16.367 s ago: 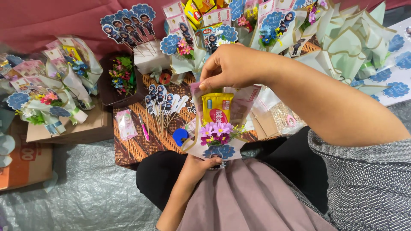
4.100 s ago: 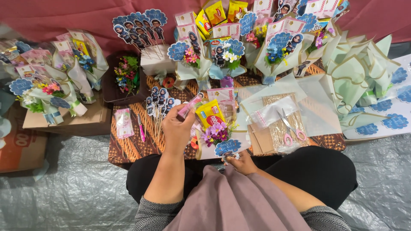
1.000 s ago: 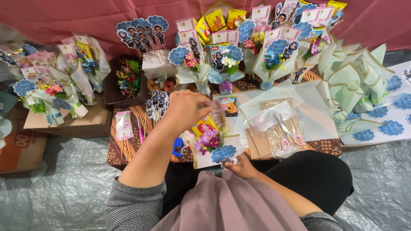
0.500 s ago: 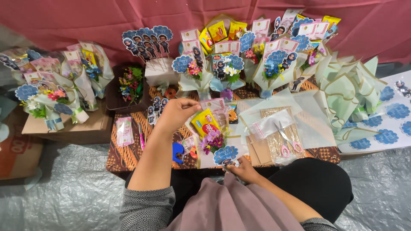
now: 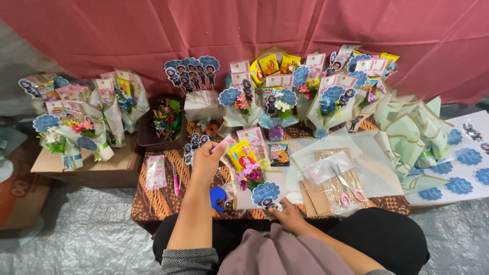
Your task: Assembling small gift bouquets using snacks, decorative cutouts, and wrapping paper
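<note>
Bright, even overhead light, soft shadows, sharp centre, slight wide-angle bending at edges.

wall: red cloth backdrop (image 5: 127,35) | floor: grey tarp (image 5: 86,239) | low patterned table (image 5: 158,201)

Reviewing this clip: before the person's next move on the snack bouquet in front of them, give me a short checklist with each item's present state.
1. Left hand has hold of the pink slip at the top of the snack bouquet: ok, fingers pinch it.
2. Right hand steadies the bouquet's base by the blue round tag: ok.
3. Yellow snack pack seated inside the wrap: ok.
4. Purple flowers in place below the pack: ok.
5. Scissors within reach on the right of the table: ok, lying flat, untouched.
6. Slip fixed to the bouquet: cannot tell.
</note>
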